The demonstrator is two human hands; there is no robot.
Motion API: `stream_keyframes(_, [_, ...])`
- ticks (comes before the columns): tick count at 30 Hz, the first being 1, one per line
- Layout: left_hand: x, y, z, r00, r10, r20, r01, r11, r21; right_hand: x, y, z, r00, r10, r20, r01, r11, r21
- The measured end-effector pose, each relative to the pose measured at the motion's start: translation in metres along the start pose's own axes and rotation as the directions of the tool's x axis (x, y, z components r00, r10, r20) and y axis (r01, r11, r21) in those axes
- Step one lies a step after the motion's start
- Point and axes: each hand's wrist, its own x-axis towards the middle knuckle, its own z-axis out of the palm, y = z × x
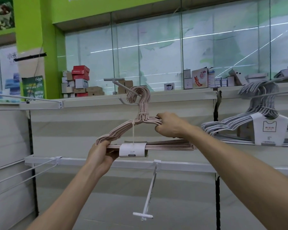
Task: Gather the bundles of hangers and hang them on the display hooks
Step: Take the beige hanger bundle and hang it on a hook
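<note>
The pink hanger bundle (pixel 140 130) hangs with its hooks over the upper display hook (pixel 123 87), level with the shelf's top rail. The left hand (pixel 101 156) has its fingers curled round the bundle's lower left corner; the right hand (pixel 170 124) grips its right shoulder. Right of the pink bundle, a grey hanger bundle (pixel 256 123) hangs from another hook.
</note>
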Motion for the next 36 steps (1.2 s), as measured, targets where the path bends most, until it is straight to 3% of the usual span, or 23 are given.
stream_keyframes(2, [0.0,-0.005,0.002,1.0,0.019,0.007,-0.019,1.0,0.023,0.0,0.001,0.0,1.0,0.002,0.012,-0.001,1.0,-0.027])
stream_keyframes(5, [0.005,-0.006,-0.004,0.985,0.17,-0.017,-0.156,0.934,0.322,-0.001,0.002,0.001,1.0,-0.013,-0.008,0.013,0.998,-0.061])
stream_keyframes(7, [0.013,0.0,-0.014,0.935,0.355,0.024,-0.287,0.71,0.643,-0.003,0.004,0.001,0.999,-0.032,-0.027,0.029,0.997,-0.074])
stream_keyframes(9, [0.014,0.006,-0.018,0.838,0.491,0.237,-0.433,0.334,0.837,-0.004,0.007,0.004,0.998,-0.041,-0.053,0.036,0.996,-0.078])
stream_keyframes(11, [0.014,0.008,-0.013,0.738,0.497,0.456,-0.553,0.058,0.831,-0.005,0.009,0.008,0.994,-0.052,-0.1,0.042,0.994,-0.102])
stream_keyframes(13, [0.015,0.01,-0.002,0.666,0.466,0.582,-0.637,-0.05,0.769,-0.007,0.009,0.013,0.983,-0.093,-0.159,0.062,0.98,-0.19])
stream_keyframes(16, [0.017,0.01,0.017,0.592,0.403,0.698,-0.724,-0.113,0.68,-0.014,0.007,0.024,0.949,-0.216,-0.228,0.107,0.906,-0.41])
stream_keyframes(19, [0.02,0.011,0.028,0.564,0.355,0.746,-0.744,-0.175,0.645,-0.015,0.008,0.035,0.923,-0.289,-0.253,0.11,0.83,-0.546])
stream_keyframes(26, [0.03,0.017,0.033,0.593,0.294,0.75,-0.736,-0.179,0.653,0.0,0.011,0.037,0.964,-0.209,-0.163,0.1,0.857,-0.506])
stream_keyframes(36, [0.029,0.021,0.034,0.631,0.269,0.728,-0.737,-0.085,0.671,-0.003,0.006,0.031,0.986,-0.102,-0.13,0.034,0.896,-0.443])
